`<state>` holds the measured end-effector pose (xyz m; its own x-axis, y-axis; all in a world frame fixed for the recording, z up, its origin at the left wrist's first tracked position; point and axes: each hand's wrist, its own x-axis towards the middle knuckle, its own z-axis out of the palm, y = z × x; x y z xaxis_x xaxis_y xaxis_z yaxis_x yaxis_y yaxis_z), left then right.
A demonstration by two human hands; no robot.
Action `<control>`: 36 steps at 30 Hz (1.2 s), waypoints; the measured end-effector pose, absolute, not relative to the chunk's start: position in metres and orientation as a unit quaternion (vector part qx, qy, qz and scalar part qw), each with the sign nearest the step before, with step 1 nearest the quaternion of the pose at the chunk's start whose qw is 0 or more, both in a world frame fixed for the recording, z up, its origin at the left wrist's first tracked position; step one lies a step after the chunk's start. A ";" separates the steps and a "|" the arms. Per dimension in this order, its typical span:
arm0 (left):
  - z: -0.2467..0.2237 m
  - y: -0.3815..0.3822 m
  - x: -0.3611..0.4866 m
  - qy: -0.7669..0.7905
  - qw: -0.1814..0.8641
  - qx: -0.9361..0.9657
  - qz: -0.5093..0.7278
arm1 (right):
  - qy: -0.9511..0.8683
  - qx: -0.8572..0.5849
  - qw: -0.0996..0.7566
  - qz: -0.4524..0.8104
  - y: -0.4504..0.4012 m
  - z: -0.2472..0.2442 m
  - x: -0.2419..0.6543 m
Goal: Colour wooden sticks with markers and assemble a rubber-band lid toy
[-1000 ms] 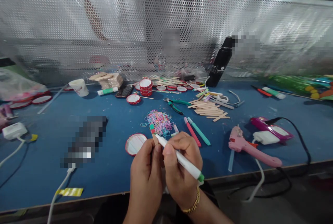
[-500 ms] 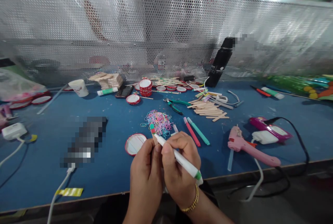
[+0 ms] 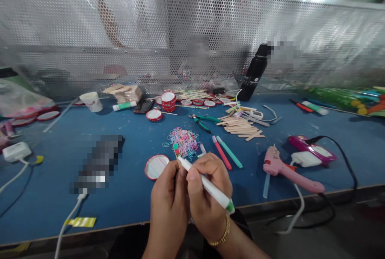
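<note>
Near the table's front edge, my left hand is closed on a thin wooden stick whose upper end is coloured green and red. My right hand grips a white marker with a green end, its tip against the stick just above my left fingers. Behind the hands lies a tangle of pastel rubber bands. A round red-rimmed lid sits left of my left hand. To the right are a red marker and a teal marker.
Wooden sticks and green-handled pliers lie further back. At right are a pink glue gun and its cable. A phone with a cable is at left. A black bottle leans against the perforated metal panel.
The white marker has shifted slightly against the stick, its rear end dipping a little. My left hand has hardly moved.
</note>
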<state>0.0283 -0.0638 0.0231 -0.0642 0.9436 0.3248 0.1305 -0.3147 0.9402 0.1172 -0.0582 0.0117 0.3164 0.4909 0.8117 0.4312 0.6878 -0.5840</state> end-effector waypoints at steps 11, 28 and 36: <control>0.023 -0.063 0.028 0.473 0.344 0.591 0.555 | -0.565 -0.412 0.715 0.016 -0.058 0.008 0.118; 0.022 -0.063 0.027 0.464 0.350 0.588 0.563 | -0.577 -0.399 0.713 0.016 -0.058 0.011 0.116; 0.021 -0.063 0.027 0.472 0.336 0.597 0.554 | -0.566 -0.405 0.718 0.008 -0.058 0.010 0.117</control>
<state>0.0267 -0.0630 0.0207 -0.0608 0.9365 0.3455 0.1920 -0.3287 0.9247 0.1173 -0.0581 0.0101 0.3587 0.4698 0.8067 0.4474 0.6719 -0.5902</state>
